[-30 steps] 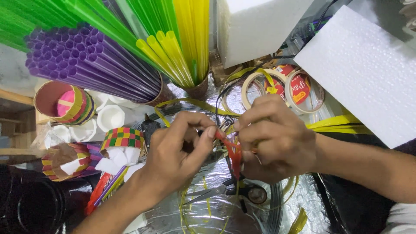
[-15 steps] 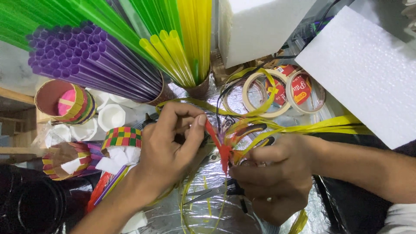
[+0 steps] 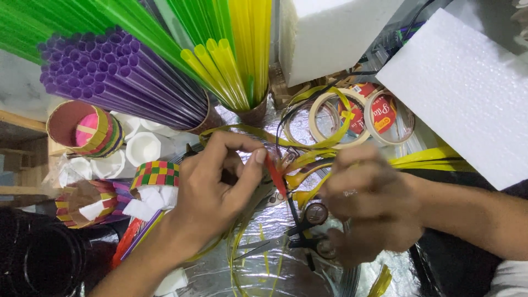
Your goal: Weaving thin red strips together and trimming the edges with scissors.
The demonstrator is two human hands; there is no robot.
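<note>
My left hand point(image 3: 212, 190) pinches the top of a narrow red strip point(image 3: 276, 176) between thumb and fingers. My right hand point(image 3: 374, 206) is blurred just right of the strip, its fingers curled among yellow plastic strips point(image 3: 316, 165); whether it grips one I cannot tell. Scissors point(image 3: 297, 242) lie on the silver foil sheet point(image 3: 269, 220) just below and between the two hands.
Bundles of purple straws point(image 3: 115, 77), green straws point(image 3: 82, 16) and yellow straws point(image 3: 236, 60) stand at the back. Tape rolls point(image 3: 357, 115), white foam blocks point(image 3: 467, 93), woven coloured cups point(image 3: 157, 173) and white cups point(image 3: 143, 147) surround the foil.
My right hand has come off the red strip, dropped lower and moved right. My left hand still holds the strip, shifted slightly left.
</note>
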